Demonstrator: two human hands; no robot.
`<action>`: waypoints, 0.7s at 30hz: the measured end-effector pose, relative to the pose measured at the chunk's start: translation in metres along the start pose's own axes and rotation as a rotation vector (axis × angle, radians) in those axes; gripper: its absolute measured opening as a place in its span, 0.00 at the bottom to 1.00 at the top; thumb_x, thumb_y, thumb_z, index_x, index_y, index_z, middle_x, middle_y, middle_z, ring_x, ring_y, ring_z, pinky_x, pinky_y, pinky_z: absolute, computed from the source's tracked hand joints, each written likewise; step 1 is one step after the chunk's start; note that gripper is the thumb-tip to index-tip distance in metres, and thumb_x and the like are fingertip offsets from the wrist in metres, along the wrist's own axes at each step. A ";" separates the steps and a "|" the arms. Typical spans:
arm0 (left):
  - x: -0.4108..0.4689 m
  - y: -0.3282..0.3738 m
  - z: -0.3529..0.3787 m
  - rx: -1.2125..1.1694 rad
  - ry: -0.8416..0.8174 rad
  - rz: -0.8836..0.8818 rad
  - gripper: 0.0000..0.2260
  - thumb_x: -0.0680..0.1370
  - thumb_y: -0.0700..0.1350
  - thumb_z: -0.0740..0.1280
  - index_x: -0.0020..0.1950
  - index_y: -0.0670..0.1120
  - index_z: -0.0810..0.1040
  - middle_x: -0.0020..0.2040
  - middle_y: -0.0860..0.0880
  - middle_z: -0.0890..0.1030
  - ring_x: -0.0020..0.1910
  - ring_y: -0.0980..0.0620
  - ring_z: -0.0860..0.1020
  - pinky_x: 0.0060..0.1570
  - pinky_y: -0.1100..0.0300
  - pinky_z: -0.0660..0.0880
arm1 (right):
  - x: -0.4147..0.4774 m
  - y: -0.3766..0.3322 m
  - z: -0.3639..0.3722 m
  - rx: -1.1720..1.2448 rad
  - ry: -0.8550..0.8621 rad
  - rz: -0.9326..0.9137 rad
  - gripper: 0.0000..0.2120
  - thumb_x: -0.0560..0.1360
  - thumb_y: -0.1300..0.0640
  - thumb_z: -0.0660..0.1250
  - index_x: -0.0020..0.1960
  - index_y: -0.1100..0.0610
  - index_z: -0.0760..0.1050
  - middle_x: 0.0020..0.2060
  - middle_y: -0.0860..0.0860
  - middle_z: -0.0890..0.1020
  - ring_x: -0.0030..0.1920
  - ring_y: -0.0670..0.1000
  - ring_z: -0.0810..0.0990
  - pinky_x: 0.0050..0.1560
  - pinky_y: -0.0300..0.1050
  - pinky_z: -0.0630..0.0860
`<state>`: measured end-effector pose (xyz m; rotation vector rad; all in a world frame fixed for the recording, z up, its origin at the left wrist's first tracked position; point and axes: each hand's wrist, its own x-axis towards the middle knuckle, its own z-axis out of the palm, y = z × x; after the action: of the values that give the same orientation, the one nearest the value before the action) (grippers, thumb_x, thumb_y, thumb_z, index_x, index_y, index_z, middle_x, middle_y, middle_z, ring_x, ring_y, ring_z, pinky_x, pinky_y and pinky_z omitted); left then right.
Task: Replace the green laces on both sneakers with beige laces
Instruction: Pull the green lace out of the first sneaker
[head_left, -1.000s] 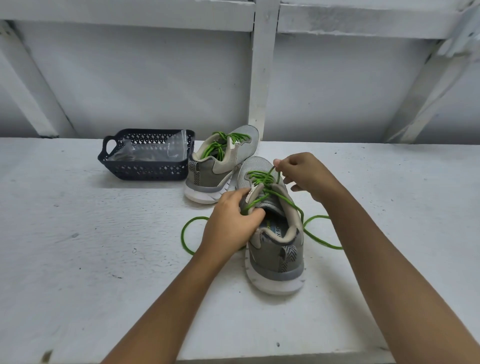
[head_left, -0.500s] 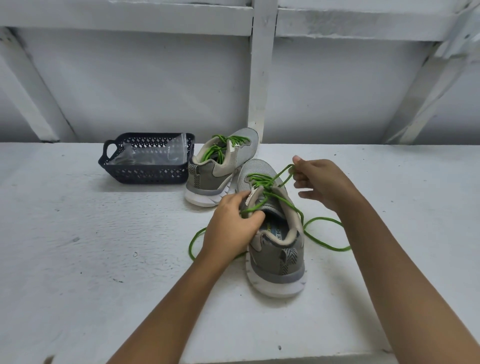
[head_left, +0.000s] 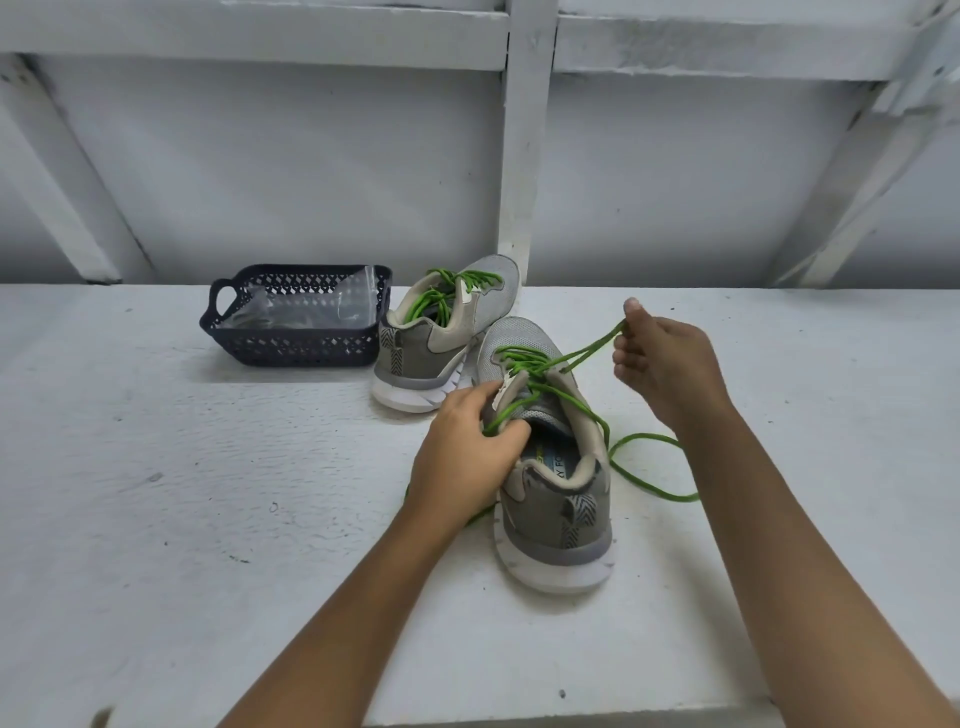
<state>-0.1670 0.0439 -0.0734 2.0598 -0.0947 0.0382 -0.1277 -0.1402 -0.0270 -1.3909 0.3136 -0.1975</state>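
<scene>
Left hand (head_left: 467, 447) is gripping near sneaker (head_left: 558, 512). Right hand (head_left: 667, 366), at its 2 o'clock, is pinching green lace (head_left: 519, 356).

Bare left hand (head_left: 467, 457), bare right hand (head_left: 670, 369)

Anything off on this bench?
Nothing broken or spilled. The near sneaker's green lace trails loose over the table, but the right hand pinches a loop of it: normal for unlacing.

Near grey sneaker (head_left: 556, 499), green lace (head_left: 519, 357) loosened
</scene>
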 end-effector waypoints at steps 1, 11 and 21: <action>0.000 -0.001 0.000 0.001 0.002 0.000 0.24 0.65 0.54 0.60 0.60 0.54 0.76 0.54 0.54 0.74 0.54 0.55 0.74 0.56 0.53 0.73 | -0.001 0.003 0.001 -0.032 -0.029 0.029 0.16 0.77 0.48 0.65 0.40 0.60 0.75 0.29 0.52 0.74 0.29 0.47 0.72 0.31 0.38 0.73; 0.001 -0.002 0.000 0.000 0.007 -0.011 0.26 0.65 0.54 0.60 0.62 0.53 0.76 0.56 0.54 0.75 0.56 0.55 0.74 0.57 0.53 0.72 | -0.006 0.007 0.000 -0.009 -0.023 0.048 0.12 0.82 0.56 0.57 0.42 0.59 0.70 0.28 0.53 0.79 0.27 0.47 0.77 0.30 0.39 0.78; 0.003 -0.003 0.001 -0.013 0.012 -0.007 0.26 0.65 0.54 0.60 0.62 0.53 0.76 0.53 0.54 0.75 0.54 0.54 0.75 0.57 0.52 0.73 | -0.016 0.025 0.013 -0.460 -0.221 -0.091 0.12 0.77 0.57 0.66 0.46 0.67 0.79 0.37 0.59 0.77 0.36 0.52 0.74 0.34 0.39 0.71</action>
<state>-0.1642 0.0445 -0.0767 2.0470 -0.0804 0.0450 -0.1396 -0.1190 -0.0484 -1.8661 0.1127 -0.0442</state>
